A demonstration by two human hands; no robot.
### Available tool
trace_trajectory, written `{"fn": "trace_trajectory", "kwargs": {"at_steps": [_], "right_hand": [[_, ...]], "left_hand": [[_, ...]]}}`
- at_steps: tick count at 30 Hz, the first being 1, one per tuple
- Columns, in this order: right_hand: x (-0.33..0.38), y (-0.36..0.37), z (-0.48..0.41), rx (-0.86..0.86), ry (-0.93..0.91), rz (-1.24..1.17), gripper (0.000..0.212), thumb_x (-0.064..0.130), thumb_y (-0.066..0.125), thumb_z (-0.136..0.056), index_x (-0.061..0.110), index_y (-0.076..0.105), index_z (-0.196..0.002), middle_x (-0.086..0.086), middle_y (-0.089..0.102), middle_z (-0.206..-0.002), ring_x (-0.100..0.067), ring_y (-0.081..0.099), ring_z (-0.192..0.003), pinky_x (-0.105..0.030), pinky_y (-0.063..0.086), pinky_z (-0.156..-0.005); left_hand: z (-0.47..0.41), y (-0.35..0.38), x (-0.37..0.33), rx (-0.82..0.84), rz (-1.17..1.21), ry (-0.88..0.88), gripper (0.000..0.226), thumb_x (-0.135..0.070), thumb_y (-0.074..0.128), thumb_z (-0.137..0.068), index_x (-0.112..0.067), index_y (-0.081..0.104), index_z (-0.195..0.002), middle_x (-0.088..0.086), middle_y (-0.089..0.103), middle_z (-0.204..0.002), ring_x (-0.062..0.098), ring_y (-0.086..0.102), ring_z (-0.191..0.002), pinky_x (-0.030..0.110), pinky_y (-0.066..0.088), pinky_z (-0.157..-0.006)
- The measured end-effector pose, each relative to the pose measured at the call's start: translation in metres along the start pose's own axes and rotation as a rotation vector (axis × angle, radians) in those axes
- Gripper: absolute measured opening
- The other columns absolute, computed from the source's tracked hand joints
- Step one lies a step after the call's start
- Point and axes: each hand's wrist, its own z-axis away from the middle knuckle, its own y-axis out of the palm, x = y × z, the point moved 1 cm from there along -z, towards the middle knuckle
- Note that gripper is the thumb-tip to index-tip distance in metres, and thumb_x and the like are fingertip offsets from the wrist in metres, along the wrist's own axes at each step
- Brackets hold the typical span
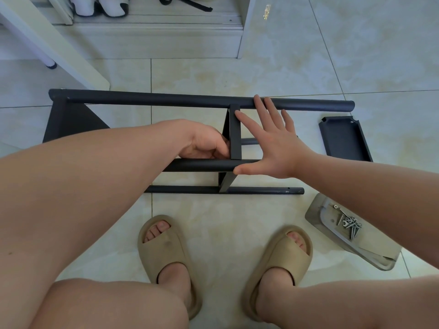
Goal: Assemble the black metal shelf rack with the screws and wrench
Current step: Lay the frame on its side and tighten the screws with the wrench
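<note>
The black rack (152,100) lies on its side on the tiled floor (237,74), partly built, one shelf panel (234,136) standing between its tubes. The left hand (206,143) curls its grip round that panel's edge beside the near tube; the right hand (273,148) is flat, its grip wide and empty, fingers spread from far tube to near. The screws (350,225) sit in a tray (318,210) well apart to the right, by a loose panel (344,141). If the standing panel is unbolted, releasing it to reach them could let it tip off its holes, and fingers beside the tube could get pinched.
</note>
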Motion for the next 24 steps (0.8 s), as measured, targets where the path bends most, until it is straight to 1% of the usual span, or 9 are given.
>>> {"fn": "trace_trajectory", "kwargs": {"at_steps": [3, 4, 7, 9, 12, 16, 19, 22, 24], "right_hand": [[-0.0004, -0.0005, 0.0001, -0.001, 0.000, 0.000, 0.123, 0.099, 0.039, -0.062, 0.038, -0.002, -0.161, -0.007, -0.024, -0.167, -0.026, -0.025, -0.152, -0.057, -0.007, -0.123], [-0.0005, -0.0006, 0.0001, -0.001, -0.001, 0.000, 0.123, 0.098, 0.040, -0.062, 0.038, -0.002, -0.161, -0.007, -0.024, -0.167, -0.026, -0.025, -0.152, -0.057, -0.007, -0.123], [-0.0007, -0.0004, -0.0002, -0.002, -0.002, 0.005, 0.123, 0.098, 0.039, -0.062, 0.038, -0.002, -0.161, -0.007, -0.024, -0.167, -0.027, -0.025, -0.152, -0.057, -0.007, -0.123], [-0.0006, -0.0001, -0.0006, -0.003, -0.001, 0.010, 0.123, 0.099, 0.035, -0.061, 0.038, -0.003, -0.161, -0.007, -0.024, -0.167, -0.026, -0.025, -0.152, -0.058, -0.006, -0.123], [-0.0009, 0.0003, -0.0013, -0.007, 0.001, 0.009, 0.123, 0.099, 0.034, -0.060, 0.038, -0.002, -0.161, -0.006, -0.024, -0.167, -0.026, -0.025, -0.152, -0.057, -0.007, -0.123], [-0.0021, 0.0006, -0.0023, -0.008, 0.004, 0.012, 0.123, 0.100, 0.034, -0.060, 0.039, -0.002, -0.160, -0.006, -0.024, -0.167, -0.025, -0.025, -0.152, -0.058, -0.007, -0.123], [-0.0023, 0.0011, -0.0025, -0.015, 0.001, 0.017, 0.123, 0.100, 0.034, -0.060, 0.040, -0.002, -0.160, -0.006, -0.023, -0.167, -0.025, -0.025, -0.152, -0.059, -0.006, -0.122], [-0.0027, 0.0012, -0.0025, -0.022, 0.004, 0.016, 0.123, 0.101, 0.034, -0.059, 0.040, -0.001, -0.160, -0.006, -0.022, -0.167, -0.024, -0.024, -0.153, -0.060, -0.006, -0.122], [-0.0032, 0.0007, -0.0025, -0.028, 0.009, 0.018, 0.123, 0.101, 0.035, -0.058, 0.041, 0.000, -0.160, -0.006, -0.021, -0.167, -0.024, -0.023, -0.153, -0.061, -0.005, -0.122]], "left_hand": [[0.0000, -0.0002, -0.0001, -0.004, -0.004, 0.006, 0.020, 0.006, 0.050, -0.094, -0.007, 0.066, -0.093, 0.007, 0.071, -0.085, 0.016, 0.069, -0.076, 0.026, 0.056, -0.078], [-0.0001, -0.0006, 0.0000, -0.003, -0.005, 0.006, 0.020, 0.006, 0.050, -0.094, -0.007, 0.066, -0.094, 0.008, 0.071, -0.087, 0.016, 0.069, -0.078, 0.026, 0.055, -0.080], [0.0000, -0.0024, 0.0027, 0.021, 0.000, -0.028, 0.017, -0.001, 0.053, -0.095, -0.008, 0.068, -0.100, 0.008, 0.071, -0.094, 0.019, 0.067, -0.089, 0.033, 0.052, -0.096], [-0.0010, -0.0032, 0.0056, 0.032, 0.026, -0.042, 0.014, -0.007, 0.055, -0.095, -0.009, 0.069, -0.100, 0.006, 0.071, -0.091, 0.017, 0.066, -0.088, 0.034, 0.051, -0.098], [-0.0027, -0.0051, 0.0082, 0.013, -0.013, -0.029, 0.013, -0.015, 0.060, -0.094, -0.011, 0.071, -0.100, 0.002, 0.073, -0.085, 0.014, 0.067, -0.082, 0.032, 0.052, -0.093], [-0.0032, -0.0065, 0.0082, -0.032, -0.065, 0.037, 0.013, -0.013, 0.058, -0.096, -0.015, 0.069, -0.103, -0.002, 0.076, -0.086, 0.008, 0.071, -0.078, 0.022, 0.053, -0.074], [-0.0028, -0.0055, 0.0087, -0.044, -0.046, 0.057, 0.015, -0.008, 0.056, -0.096, -0.014, 0.067, -0.104, 0.000, 0.075, -0.089, 0.011, 0.071, -0.083, 0.022, 0.054, -0.079], [-0.0021, -0.0045, 0.0076, -0.033, -0.062, 0.048, 0.017, -0.009, 0.055, -0.096, -0.013, 0.066, -0.109, 0.001, 0.074, -0.094, 0.011, 0.070, -0.086, 0.022, 0.054, -0.082], [-0.0017, -0.0036, 0.0063, -0.028, -0.082, 0.038, 0.018, -0.010, 0.055, -0.097, -0.012, 0.066, -0.110, 0.000, 0.074, -0.092, 0.009, 0.070, -0.083, 0.021, 0.054, -0.079]]}}
